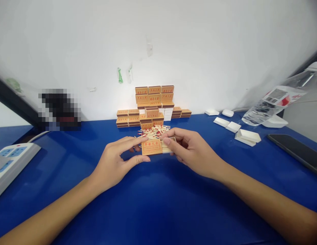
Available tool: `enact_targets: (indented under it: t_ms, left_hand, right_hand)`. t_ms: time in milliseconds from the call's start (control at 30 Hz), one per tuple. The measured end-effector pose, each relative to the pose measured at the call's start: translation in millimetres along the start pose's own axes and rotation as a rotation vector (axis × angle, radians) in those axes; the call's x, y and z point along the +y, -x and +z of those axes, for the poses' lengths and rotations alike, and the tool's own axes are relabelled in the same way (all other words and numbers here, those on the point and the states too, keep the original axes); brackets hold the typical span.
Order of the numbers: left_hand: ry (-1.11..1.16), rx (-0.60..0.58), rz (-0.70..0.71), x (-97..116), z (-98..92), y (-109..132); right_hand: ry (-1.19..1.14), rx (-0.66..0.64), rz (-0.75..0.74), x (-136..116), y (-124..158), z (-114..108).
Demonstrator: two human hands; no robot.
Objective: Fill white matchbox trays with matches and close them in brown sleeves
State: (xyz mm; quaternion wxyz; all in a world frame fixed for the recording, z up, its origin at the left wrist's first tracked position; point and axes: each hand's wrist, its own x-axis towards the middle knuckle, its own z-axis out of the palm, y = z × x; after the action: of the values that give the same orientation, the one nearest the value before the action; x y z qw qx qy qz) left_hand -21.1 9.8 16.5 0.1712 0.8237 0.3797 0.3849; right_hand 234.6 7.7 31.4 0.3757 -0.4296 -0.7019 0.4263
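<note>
Both hands hold one matchbox (151, 147) between them, above the blue table. Its orange sleeve with red print covers the left part, and the tray (167, 148) sticks out to the right with matches in it. My left hand (120, 154) is closed on the sleeve, thumb along the lower edge and fingers along the upper. My right hand (190, 148) pinches the tray's right end, its thumb over the matches. Just behind lies a heap of loose red-tipped matches (155, 130). Beyond the heap rises a stack of matchboxes (154, 98).
Several white trays (233, 127) lie at the right, by a clear bottle (273, 97) and a white earbud case (227, 113). A dark phone (296, 149) rests at the right edge. A power strip (17, 160) is at the left on the blue table (158, 204); behind stands a white wall.
</note>
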Motion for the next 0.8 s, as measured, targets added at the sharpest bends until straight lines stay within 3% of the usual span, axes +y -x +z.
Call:
enact_targets:
  t_ms: [133,200,333,367,433,500,533,667,800]
  left_hand:
    - [0.010,0.018,0.023,7,-3.1,-2]
    - [0.003,0.055,0.012,9,-3.9,-2]
    - [-0.043,0.183,-0.074,12,-0.7,-1]
    - [-0.045,0.213,-0.089,12,1.2,0]
    - [-0.024,0.237,-0.091,14,5.7,2]
    - [0.012,0.214,-0.070,16,9.5,4]
    - [0.020,0.207,-0.064,17,10.7,4]
    - [-0.006,0.257,-0.080,20,11.7,5]
    - [-0.016,0.254,-0.065,20,13.3,4]
  right_hand:
    - [0.015,-0.036,-0.026,2,3,3]
    - [0.025,0.018,-0.035,4,5,8]
    - [-0.117,0.408,-0.054,3,10,24]
    - [-0.156,0.454,-0.055,1,13,28]
    - [-0.185,0.362,-0.019,-4,21,37]
    - [-0.154,0.103,0.061,-9,28,45]
    - [-0.157,0.049,0.072,-10,31,48]
    - [-0.244,0.140,0.056,-10,35,52]
    - [-0.225,-0.048,0.071,-12,36,50]
